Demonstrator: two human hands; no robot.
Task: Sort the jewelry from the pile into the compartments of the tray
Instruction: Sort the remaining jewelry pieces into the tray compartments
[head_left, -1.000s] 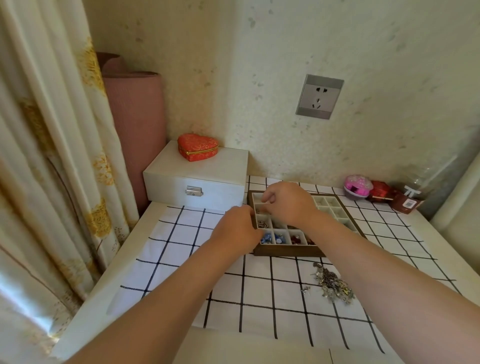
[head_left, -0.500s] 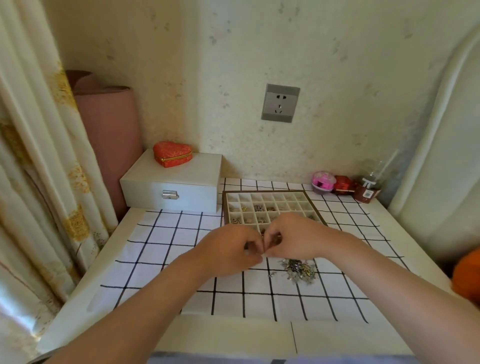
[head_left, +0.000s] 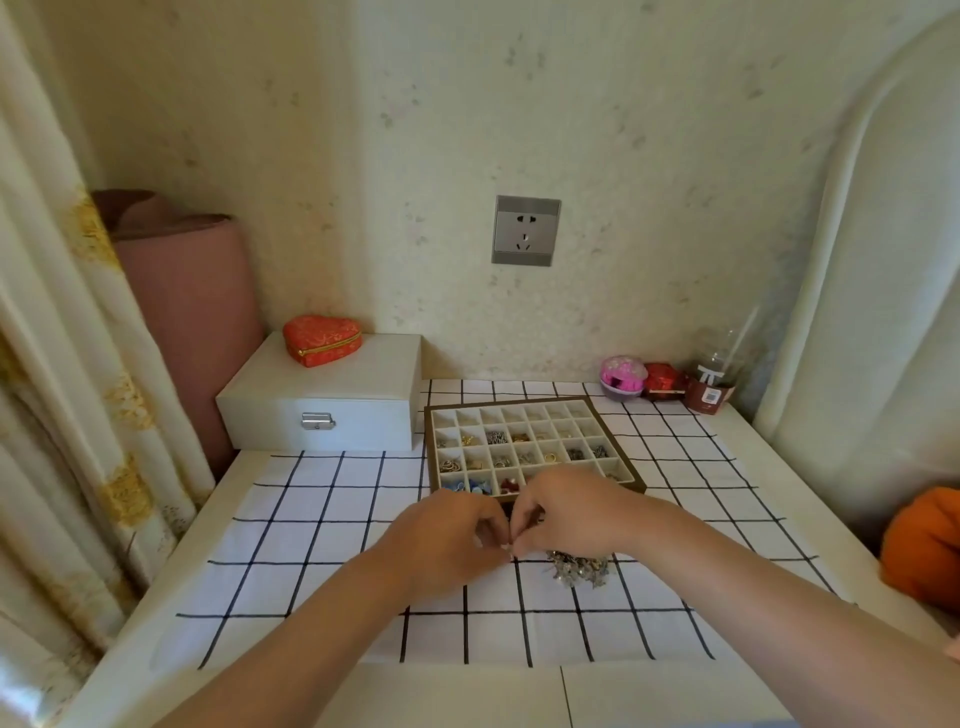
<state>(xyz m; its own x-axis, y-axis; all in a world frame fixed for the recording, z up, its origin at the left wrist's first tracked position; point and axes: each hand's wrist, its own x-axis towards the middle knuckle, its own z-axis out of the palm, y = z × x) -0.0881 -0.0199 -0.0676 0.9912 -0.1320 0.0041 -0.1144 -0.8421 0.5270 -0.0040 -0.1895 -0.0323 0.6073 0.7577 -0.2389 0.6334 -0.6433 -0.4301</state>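
Note:
A brown tray with several small white compartments stands on the checked cloth; many compartments hold jewelry. A pile of silvery jewelry lies on the cloth just in front of the tray, partly hidden by my right hand. My left hand and my right hand meet fingertip to fingertip just left of the pile, at the tray's near edge. Both pinch a tiny piece of jewelry between them; it is too small to tell what it is.
A white box with a red heart-shaped case on it stands left of the tray. A pink ball, a red item and a bottle stand at the back right. Curtain hangs left; an orange object lies far right.
Both hands came back from the tray's compartments toward me and now meet beside the pile. The camera view shifted, so the whole tray shows.

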